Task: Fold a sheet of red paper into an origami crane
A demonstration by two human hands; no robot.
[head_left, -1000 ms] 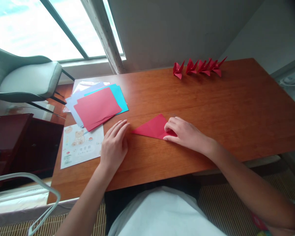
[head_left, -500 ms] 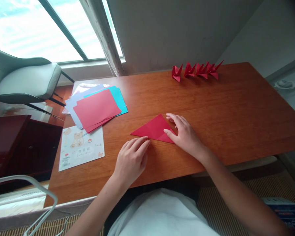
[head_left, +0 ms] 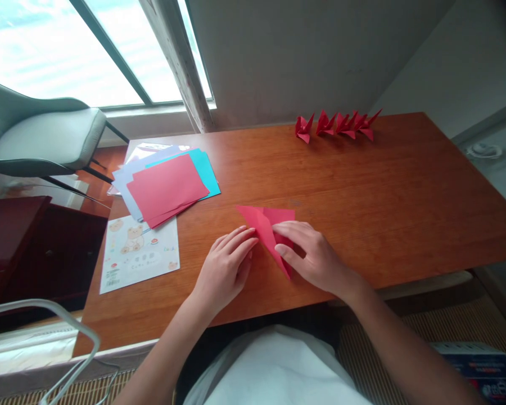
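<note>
Paper lies two o'clock from left hand, long edge eleven-to-five; right hand nearer, overlapping it; cannot tell whether either pinches.

No wording is standing out clearly enough to be read with certainty. The white sheet with the bear drawing is showing pale characters above a line of small letters, more letters near its right edge and a barcode at its lower left, all blurring. The dark blue box is bearing red and white lettering, also too blurred to read
</note>
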